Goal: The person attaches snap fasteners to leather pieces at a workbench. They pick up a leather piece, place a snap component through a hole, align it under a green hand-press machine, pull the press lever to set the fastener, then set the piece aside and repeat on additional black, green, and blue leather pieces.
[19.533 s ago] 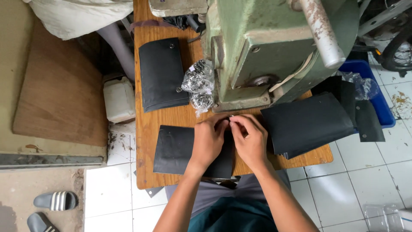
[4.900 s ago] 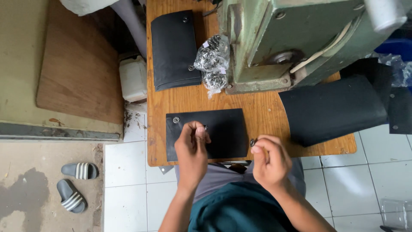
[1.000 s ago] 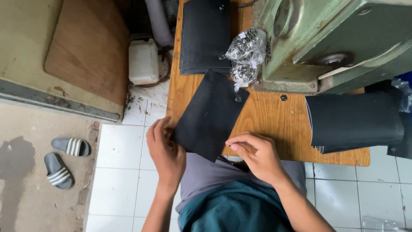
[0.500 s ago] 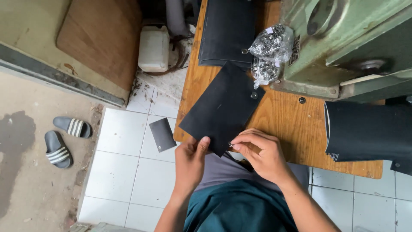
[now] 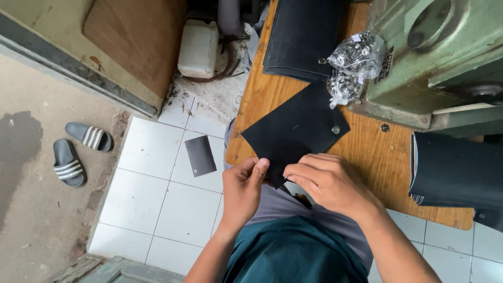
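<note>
- You had both hands at the near corner of a flat black leather-like sheet (image 5: 293, 137) that lay tilted on the wooden counter (image 5: 367, 157), its lower corner hanging off the counter's near edge over your lap.
- Your left hand (image 5: 243, 189) was curled, thumb and fingers closed at the sheet's bottom corner, pinching it from the left side.
- Your right hand (image 5: 327, 181) was closed too, fingertips bunched on the same corner from the right. Couldn't tell if there was something small tucked in those fingers.
- The sheet had a small round silver snap (image 5: 335, 129) near its right corner.
- A crinkly clear plastic bag of small metal bits (image 5: 353, 63) sat just past the sheet's far corner, right up against the green metal machine (image 5: 445, 57).
- A stack of black pieces (image 5: 301, 36) lay at the far end of the counter, and another black stack (image 5: 456, 170) sat off to your right, well apart from your hands.
- One small dark rectangular piece (image 5: 200, 155) was lying on the white floor tiles (image 5: 157, 199) to your left.
- Further left on the floor, a pair of grey striped slide sandals (image 5: 78, 152), and a white plastic jug (image 5: 198, 48) by the wall.
</note>
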